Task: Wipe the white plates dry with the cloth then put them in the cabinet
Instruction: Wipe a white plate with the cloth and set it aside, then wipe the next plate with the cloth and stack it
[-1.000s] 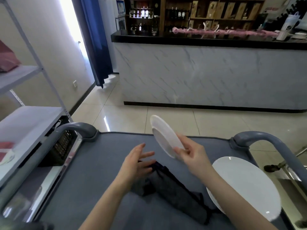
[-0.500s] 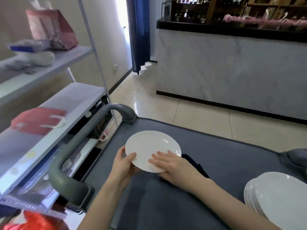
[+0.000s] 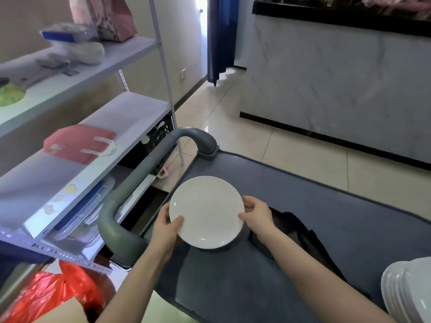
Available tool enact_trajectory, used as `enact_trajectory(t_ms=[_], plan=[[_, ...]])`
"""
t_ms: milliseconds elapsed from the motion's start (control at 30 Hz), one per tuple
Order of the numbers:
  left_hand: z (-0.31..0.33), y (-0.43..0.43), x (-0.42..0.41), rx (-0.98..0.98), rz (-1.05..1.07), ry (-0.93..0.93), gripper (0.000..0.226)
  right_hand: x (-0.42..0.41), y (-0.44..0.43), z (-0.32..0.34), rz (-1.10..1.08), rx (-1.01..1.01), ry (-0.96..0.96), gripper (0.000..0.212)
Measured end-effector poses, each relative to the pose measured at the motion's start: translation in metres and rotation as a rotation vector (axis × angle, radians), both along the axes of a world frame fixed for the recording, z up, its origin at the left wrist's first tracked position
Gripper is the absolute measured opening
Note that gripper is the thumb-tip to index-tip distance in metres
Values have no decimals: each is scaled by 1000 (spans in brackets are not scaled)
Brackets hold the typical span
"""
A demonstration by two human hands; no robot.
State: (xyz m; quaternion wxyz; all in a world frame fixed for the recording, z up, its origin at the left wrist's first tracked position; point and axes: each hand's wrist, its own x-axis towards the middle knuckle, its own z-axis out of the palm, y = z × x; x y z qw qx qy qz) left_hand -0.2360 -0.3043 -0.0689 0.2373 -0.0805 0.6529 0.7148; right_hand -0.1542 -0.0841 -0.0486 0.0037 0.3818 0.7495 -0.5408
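I have the white plate [image 3: 207, 212] face up just below the centre of the frame, held between both hands over the left end of the grey cart top [image 3: 338, 231], where its shadow falls. My left hand [image 3: 166, 227] pinches the lower left rim, thumb on the upper face and fingers tucked underneath. My right hand [image 3: 257, 216] pinches the right rim the same way, thumb on the edge and fingers curled behind it.

Half a second ago the right hand's fingers lay flat across the near part of the plate's face; now they have slid out to the rim. A second ago the plate stood tilted on edge in the right hand alone, while the left hand rested on the cloth.

The dark cloth [image 3: 300, 238] lies crumpled on the cart top right of centre, partly behind my right forearm and touched by neither hand. The stack of plates [image 3: 410, 290] sits at the lower right edge of the frame.

The view has swung left since then. The white shelf rack [image 3: 105, 117] now fills the left half, with a pink bag [image 3: 79, 145] on its middle shelf, and the cart handle [image 3: 130, 199] curves between the rack and the plate.
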Motion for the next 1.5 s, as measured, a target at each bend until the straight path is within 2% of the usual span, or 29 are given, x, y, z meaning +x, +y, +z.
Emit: enact_trajectory(t_ms=[100,200,333,467,800,933,1000,1067,1167,1267,1433,1500], plan=[[-2,4,-12,-153,-50,95,52,-9,-3,-11,-28,-21,-14,54],[-1,9,-25,-362,-103,160,44,-15,-2,-17,-45,-3,-40,53],[-2,13,-33,-519,-196,266,35,-20,4,-20,-62,42,-53,54],[-5,18,-34,-600,-210,323,32,-23,8,-21,-36,105,-54,51],[-24,23,-31,-688,-227,331,30,-20,12,-24,48,180,-66,40],[-19,32,-25,-872,-164,370,45,-4,24,-14,48,147,-59,43],[-8,47,-15,-855,-121,446,49,13,35,-2,29,151,-27,37],[3,74,1,-752,-155,532,43,37,49,13,-5,159,20,30],[22,129,40,-586,-300,568,25,84,77,38,-84,201,78,26],[40,186,94,-461,-471,611,20,145,110,60,-196,266,90,25],[54,266,184,-364,-802,696,9,263,164,72,-329,462,-102,34],[54,290,212,-384,-898,706,19,306,181,71,-374,499,-209,43]])
